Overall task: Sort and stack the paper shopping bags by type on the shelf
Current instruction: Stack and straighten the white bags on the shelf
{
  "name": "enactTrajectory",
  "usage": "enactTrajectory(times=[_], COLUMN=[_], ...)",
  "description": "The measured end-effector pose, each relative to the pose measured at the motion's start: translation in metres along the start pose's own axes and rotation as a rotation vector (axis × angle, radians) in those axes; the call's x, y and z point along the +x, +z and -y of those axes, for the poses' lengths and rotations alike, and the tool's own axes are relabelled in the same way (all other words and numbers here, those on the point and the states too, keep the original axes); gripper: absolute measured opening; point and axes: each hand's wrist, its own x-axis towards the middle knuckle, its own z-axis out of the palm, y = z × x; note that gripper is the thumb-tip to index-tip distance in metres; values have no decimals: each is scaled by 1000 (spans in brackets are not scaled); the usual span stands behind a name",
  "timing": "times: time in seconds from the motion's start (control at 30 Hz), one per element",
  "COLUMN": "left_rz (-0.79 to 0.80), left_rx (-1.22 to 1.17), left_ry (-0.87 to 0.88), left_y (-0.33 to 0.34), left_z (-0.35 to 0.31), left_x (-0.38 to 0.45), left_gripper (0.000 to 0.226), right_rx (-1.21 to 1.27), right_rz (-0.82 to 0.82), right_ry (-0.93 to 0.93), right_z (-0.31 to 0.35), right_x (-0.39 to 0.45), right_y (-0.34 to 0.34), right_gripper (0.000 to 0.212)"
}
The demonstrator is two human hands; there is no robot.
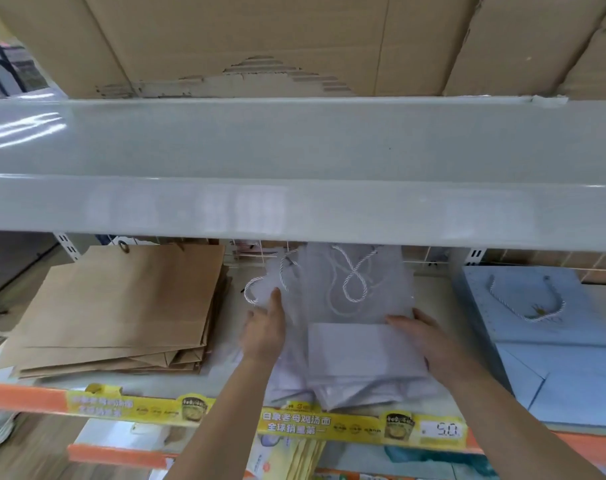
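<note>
Nearest to the camera, the orange front edge of the shelf (24, 398) carries yellow price labels (360, 426), one with "5.0" printed on it. Below this edge, a lower shelf holds some yellow and blue packages, too blurred to name.

Both forearms reach over the edge onto the shelf. The left hand (265, 329) lies on the left side of the stack of white bags (360, 358), with its fingers straight and pressing on the paper. The right hand (429, 337) holds the right side of the same stack; its fingers lie across the top sheet and the thumb side goes around the edge, so it seems to grip the stack lightly. The white bags are in the middle of the shelf, a little untidy, and their twisted white cord handles (353, 282) lie loose at the far end.

To the left, just beside them, is a stack of brown paper bags (121, 306), flat and slightly fanned. To the right is a stack of light blue bags (554, 341) with a cord handle on top.

Farther up, a grey upper shelf (294, 161) crosses the whole view, and behind it stands torn brown cardboard (260, 39).
</note>
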Motion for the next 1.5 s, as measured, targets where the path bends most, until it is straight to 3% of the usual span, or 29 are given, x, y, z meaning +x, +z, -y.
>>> enactTrajectory(times=[0.1, 0.2, 0.33, 0.43, 0.5, 0.63, 0.77, 0.87, 0.97, 1.13, 1.27, 1.33, 1.43, 1.5], left_rz=[24, 69, 154, 330, 387, 361, 432, 293, 117, 131, 95, 92, 106, 120], left_rx=[-165, -216, -186, -346, -377, -339, -289, -230, -86, 106, 102, 84, 78, 13], left_ry=[2, 56, 139, 212, 218, 152, 259, 236, 201, 133, 82, 73, 97, 111], left_y=[-1, -4, -6, -6, -5, 7, 19, 17, 11, 13, 20, 23, 26, 28], left_z=[-4, -6, -9, -21, -29, -38, -47, -40, -19, 0, 0, -2, -6, -6], left_x=[-7, -11, -12, -13, -12, -7, -14, -9, 6, 19, 20, 18, 15, 12], left_gripper=[66, 58, 64, 69, 71, 100, 91, 92, 56, 49, 54, 45, 15, 26], right_rx=[-188, -236, -381, -507, -445, -164, -8, 121, 183, 209, 44, -84, -156, -140], right_rz=[118, 137, 97, 50, 55, 149, 83, -33, -126, -96, -154, -187, -252, -312], right_ry=[103, 162, 218, 232, 200, 35, -35, 11, 12, 16, 49, 89, 84, 25], right_z=[11, 22, 34, 38, 38, 30, 14, 5, -4, -7, -4, 0, 6, 9], right_x=[-5, -6, -7, -6, -7, -6, -4, -3, -2, -2, -3, -3, -3, -3], right_y=[-8, -13, -14, -16, -14, -2, 8, 3, -9, -20, -32, -39, -41, -40], right_gripper=[50, 67, 65, 69, 66, 60, 53, 45, 38, 36, 44, 45, 28, 19])
